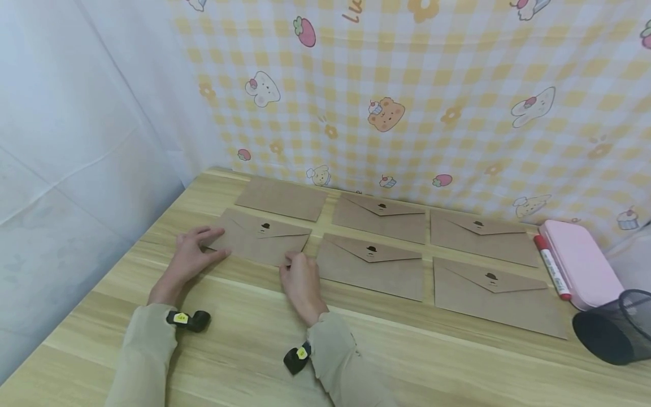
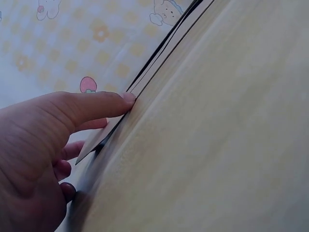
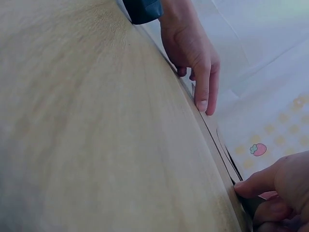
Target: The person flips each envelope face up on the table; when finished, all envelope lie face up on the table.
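Observation:
A brown kraft envelope [image 1: 254, 240] with a hat-and-moustache print on its flap lies in the front row, far left. At its left end is my left hand [image 1: 195, 254], thumb and forefinger extended and touching the paper. In the left wrist view, the thumb of that hand [image 2: 38, 140] rests along the near edge, and the envelope's left corner lifts slightly off the table. My right hand [image 1: 302, 285], fingers curled, pinches the lower right corner. The right wrist view shows its thumb against the edge, other fingers [image 3: 275, 210] bent beneath and partly hidden.
Behind lies a plain-faced envelope [image 1: 282, 199]. Several flap-up envelopes [image 1: 373, 271] extend rightward in two rows. Beyond them are a red-capped marker [image 1: 551, 265], a pink case [image 1: 582, 265] and a black mesh pen holder [image 1: 612, 328] on its side. A checked curtain [image 1: 351, 73] hangs behind the wooden table [image 1: 244, 350].

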`<action>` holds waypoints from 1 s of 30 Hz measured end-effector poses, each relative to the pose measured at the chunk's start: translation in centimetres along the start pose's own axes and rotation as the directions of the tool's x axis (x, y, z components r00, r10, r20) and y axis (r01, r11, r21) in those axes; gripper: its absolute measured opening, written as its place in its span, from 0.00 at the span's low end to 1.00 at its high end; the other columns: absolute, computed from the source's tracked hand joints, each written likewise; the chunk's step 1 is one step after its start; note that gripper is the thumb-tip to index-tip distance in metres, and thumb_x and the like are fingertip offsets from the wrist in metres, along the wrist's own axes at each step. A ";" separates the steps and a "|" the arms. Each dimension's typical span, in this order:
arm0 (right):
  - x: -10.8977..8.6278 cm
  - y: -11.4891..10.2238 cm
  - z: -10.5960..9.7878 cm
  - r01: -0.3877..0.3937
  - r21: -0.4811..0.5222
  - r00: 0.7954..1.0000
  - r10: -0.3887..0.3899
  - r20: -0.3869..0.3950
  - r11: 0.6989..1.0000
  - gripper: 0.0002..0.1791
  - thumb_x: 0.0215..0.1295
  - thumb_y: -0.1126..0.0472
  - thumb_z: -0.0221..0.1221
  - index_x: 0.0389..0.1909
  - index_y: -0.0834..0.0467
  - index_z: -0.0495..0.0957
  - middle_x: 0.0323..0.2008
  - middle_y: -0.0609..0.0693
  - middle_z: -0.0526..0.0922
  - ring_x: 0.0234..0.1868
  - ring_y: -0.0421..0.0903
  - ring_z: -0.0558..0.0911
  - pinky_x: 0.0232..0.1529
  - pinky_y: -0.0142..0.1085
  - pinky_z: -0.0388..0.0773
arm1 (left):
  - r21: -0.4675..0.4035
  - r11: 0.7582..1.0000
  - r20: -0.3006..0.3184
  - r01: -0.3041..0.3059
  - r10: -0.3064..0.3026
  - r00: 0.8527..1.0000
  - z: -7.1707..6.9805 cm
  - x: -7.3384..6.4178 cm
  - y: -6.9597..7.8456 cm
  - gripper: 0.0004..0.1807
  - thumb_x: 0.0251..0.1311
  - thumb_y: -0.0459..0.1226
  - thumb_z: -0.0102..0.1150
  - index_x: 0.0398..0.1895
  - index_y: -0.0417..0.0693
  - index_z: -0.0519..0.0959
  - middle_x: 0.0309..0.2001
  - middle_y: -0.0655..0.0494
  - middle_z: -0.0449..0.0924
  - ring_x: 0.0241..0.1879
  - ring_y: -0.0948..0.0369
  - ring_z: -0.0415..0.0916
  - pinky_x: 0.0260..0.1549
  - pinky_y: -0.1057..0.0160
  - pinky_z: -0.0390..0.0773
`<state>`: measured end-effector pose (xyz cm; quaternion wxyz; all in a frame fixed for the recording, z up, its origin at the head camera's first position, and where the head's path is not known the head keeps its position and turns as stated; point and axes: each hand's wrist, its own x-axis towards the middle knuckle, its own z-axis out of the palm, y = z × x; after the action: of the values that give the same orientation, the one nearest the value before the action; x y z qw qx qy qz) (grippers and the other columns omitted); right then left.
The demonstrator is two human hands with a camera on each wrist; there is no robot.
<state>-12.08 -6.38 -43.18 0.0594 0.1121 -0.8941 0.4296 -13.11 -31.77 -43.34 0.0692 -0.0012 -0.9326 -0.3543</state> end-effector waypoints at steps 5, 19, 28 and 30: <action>0.2 -0.2 0.0 0.016 -0.020 1.000 -0.017 -0.012 1.000 0.12 0.56 0.71 0.58 0.42 0.64 0.82 0.39 0.59 0.83 0.29 0.43 0.80 0.34 0.35 0.78 | 0.009 1.000 0.010 0.005 -0.005 1.000 -0.3 0.1 0.2 0.34 0.51 0.42 0.68 0.60 0.34 0.69 0.63 0.30 0.55 0.54 0.41 0.46 0.46 0.43 0.57; 0.5 -0.1 -0.3 -0.035 0.084 0.999 0.033 0.026 0.996 0.10 0.60 0.67 0.54 0.37 0.66 0.83 0.10 0.45 0.71 0.08 0.33 0.61 0.11 0.25 0.61 | 0.077 0.997 0.051 -0.015 0.011 0.999 -0.2 0.1 0.9 0.32 0.52 0.43 0.67 0.56 0.32 0.71 0.62 0.28 0.55 0.56 0.35 0.46 0.49 0.36 0.57; 3.7 -2.4 -4.9 0.130 0.096 0.991 -0.132 0.011 0.987 0.13 0.65 0.65 0.51 0.43 0.67 0.80 0.05 0.43 0.63 0.05 0.33 0.56 0.05 0.24 0.53 | 0.075 0.996 0.182 -0.054 0.040 0.983 -2.9 0.9 3.8 0.35 0.61 0.40 0.58 0.62 0.24 0.58 0.58 0.22 0.59 0.44 0.34 0.72 0.42 0.41 0.73; 5.3 -2.4 -6.8 0.158 0.038 0.987 -0.159 0.019 0.987 0.12 0.65 0.64 0.52 0.41 0.66 0.81 0.08 0.44 0.68 0.06 0.34 0.59 0.06 0.24 0.56 | 0.100 0.992 0.223 -0.074 0.050 0.973 -3.5 1.8 4.5 0.33 0.63 0.40 0.55 0.62 0.23 0.58 0.58 0.22 0.61 0.44 0.36 0.73 0.41 0.42 0.74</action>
<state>-16.55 -3.37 -36.04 0.0817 0.1886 -0.8749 0.4384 -14.22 -30.80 -37.61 -0.0235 -0.0659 -0.9518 -0.2986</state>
